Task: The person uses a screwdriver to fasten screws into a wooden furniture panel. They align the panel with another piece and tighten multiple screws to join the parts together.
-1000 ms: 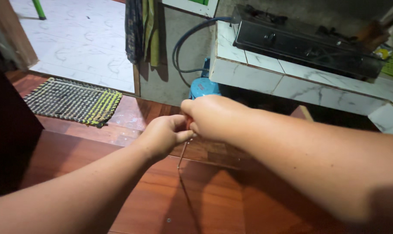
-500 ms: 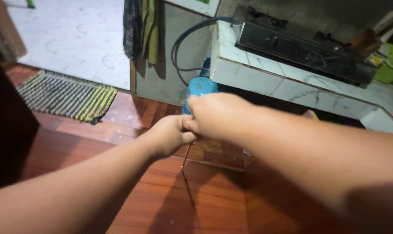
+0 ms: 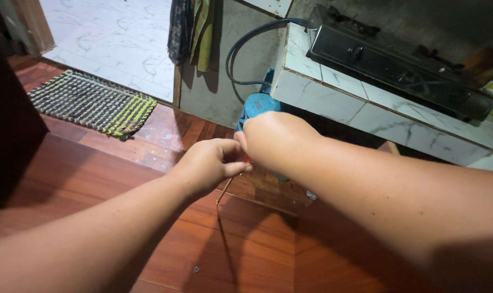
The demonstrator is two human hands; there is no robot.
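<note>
My left hand [image 3: 211, 163] and my right hand [image 3: 273, 138] meet in the middle of the view, above a reddish wooden floor [image 3: 121, 163]. Both pinch the upper end of a thin stick [image 3: 223, 191] that slants down and to the left below them. A small red bit shows between the fingertips; what it is I cannot tell. My right hand covers most of the grip. Just behind the hands stands a blue gas cylinder [image 3: 257, 103], partly hidden by my right hand.
A tiled counter [image 3: 333, 92] at the upper right carries a black gas stove [image 3: 387, 59]. A blue hose [image 3: 246, 40] loops down the grey wall. A woven mat [image 3: 92, 103] lies at the left by pale floor tiles. Cloths [image 3: 192, 30] hang above.
The view has shifted a little; the hands stay together on the thin stick. The stick, hidden half a second ago, shows below the hands again.
</note>
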